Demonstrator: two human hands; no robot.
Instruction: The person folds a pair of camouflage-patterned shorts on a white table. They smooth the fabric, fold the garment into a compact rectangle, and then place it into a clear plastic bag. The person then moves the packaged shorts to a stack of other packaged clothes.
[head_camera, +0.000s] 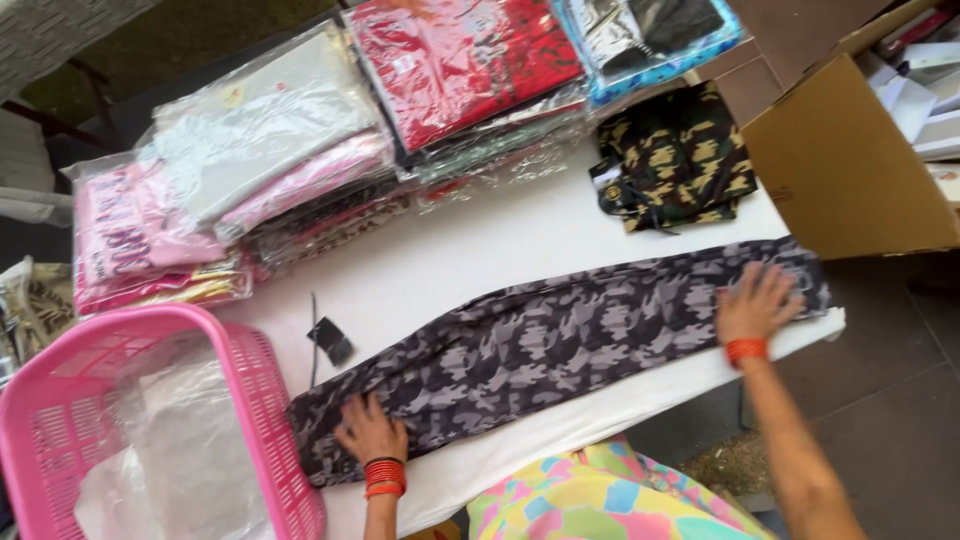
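Note:
A long grey and black camouflage garment (560, 335) lies stretched flat across the white table (480, 255). My left hand (368, 432) presses flat on its left end, fingers spread, with red bangles on the wrist. At the garment's right end near the table's right edge, my right hand (752, 305) lies flat with fingers apart, a red band on its wrist. Neither hand grips anything.
A pink plastic basket (255, 400) with clear plastic bags stands at the left. Stacks of bagged folded clothes (300, 150) line the far side. A folded green camouflage garment (678, 160), a small black tag (331, 340) and an open cardboard box (850, 160) are nearby.

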